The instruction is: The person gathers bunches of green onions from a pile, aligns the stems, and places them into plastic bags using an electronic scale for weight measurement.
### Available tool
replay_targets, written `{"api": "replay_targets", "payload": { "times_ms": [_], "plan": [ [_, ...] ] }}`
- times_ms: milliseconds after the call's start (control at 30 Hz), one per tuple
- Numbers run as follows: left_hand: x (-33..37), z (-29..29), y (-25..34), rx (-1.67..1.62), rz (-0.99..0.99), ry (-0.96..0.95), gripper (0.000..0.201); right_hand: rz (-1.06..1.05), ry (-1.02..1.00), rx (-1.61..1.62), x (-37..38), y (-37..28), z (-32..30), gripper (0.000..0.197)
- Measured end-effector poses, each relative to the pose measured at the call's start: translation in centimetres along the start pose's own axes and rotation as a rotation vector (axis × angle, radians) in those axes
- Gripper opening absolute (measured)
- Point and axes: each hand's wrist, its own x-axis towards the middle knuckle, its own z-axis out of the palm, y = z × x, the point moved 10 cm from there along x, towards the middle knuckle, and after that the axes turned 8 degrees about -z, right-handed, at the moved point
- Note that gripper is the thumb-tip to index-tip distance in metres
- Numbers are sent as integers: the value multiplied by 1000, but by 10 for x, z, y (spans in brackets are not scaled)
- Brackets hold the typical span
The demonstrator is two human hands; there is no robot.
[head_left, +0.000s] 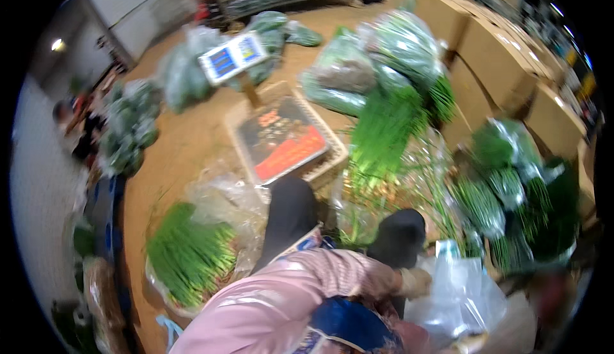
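Observation:
My left arm, in a pink sleeve, reaches across my lap to the right. At its end my left hand (416,282), pale and seemingly gloved, is closed at the left edge of a clear plastic bag (464,296). Low in the picture, at the bag's bottom edge, a small pale part of my right hand (472,342) shows; its fingers are blurred and mostly hidden. A stack of clear bags seems to lie beside my right knee. Before my knees stands a scale (291,140) with an orange-and-dark platform and a white display head (233,58).
Loose green onions (387,136) lie on plastic ahead to the right; another bunch (192,251) rests at left. Bagged greens (403,40) are piled beyond. Cardboard boxes (492,60) and more bagged onions (505,188) line the right. At far left, another person (80,124) is blurred.

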Motion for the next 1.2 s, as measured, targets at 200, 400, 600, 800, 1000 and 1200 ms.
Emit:
{"api": "replay_targets", "payload": {
  "times_ms": [200,400,600,800,1000,1200],
  "plan": [
    [59,34,-2,638,236,-2,41,-172,-56,141,11,-104,40,34],
    [-15,-18,72,89,587,269,101,-271,-277,431,12,-204,102,40],
    [-123,-95,105,-433,722,143,75,-264,-991,940,-119,-373,191,46],
    [-288,-281,-63,-1446,833,496,31,-671,-1163,1230,-216,-499,197,49],
    [-339,-278,-200,-1688,919,602,54,-10,-1439,908,-262,-365,330,31],
    [-330,-265,-240,-1296,648,864,65,347,-2201,341,-386,-263,342,76]
  ]
}}
